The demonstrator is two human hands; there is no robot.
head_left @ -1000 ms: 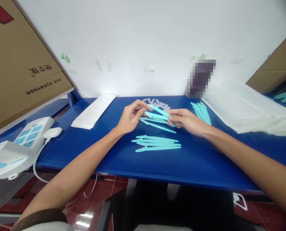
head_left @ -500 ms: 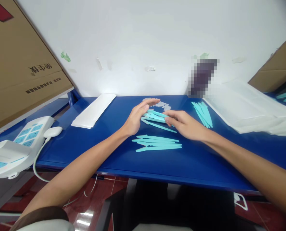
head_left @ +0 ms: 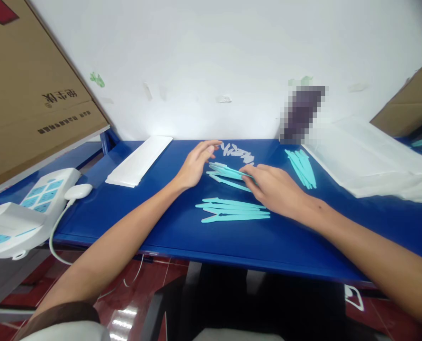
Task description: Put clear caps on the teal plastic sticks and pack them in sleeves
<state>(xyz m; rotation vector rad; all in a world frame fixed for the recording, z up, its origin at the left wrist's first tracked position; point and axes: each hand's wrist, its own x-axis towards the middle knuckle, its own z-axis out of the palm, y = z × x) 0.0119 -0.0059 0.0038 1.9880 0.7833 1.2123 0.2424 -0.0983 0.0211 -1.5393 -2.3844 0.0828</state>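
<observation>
My right hand [head_left: 273,187] pinches the handle end of a turquoise eyebrow razor [head_left: 228,168], its blade end pointing left. Just beneath it lie a few more turquoise razors, partly hidden by the hand. My left hand [head_left: 195,166] is raised to the left of the razor, fingers stretched and apart, with no object visible in it. Behind the fingertips is a scatter of small translucent blade covers [head_left: 236,151]. Closer to me, a loose group of turquoise razors [head_left: 232,213] lies sideways on the blue table [head_left: 182,237].
Another razor pile [head_left: 301,168] lies to the right, beside large white plastic sheets [head_left: 367,166]. At left are a stack of flat white sleeves [head_left: 139,161], a power strip [head_left: 47,194] with a cable, and a cardboard box [head_left: 36,80]. A white wall [head_left: 196,61] rises behind the table.
My left hand has moved away from the razors, slightly left, uncovering their blade ends and more of the covers. My right hand still grips at the handle end, turned slightly.
</observation>
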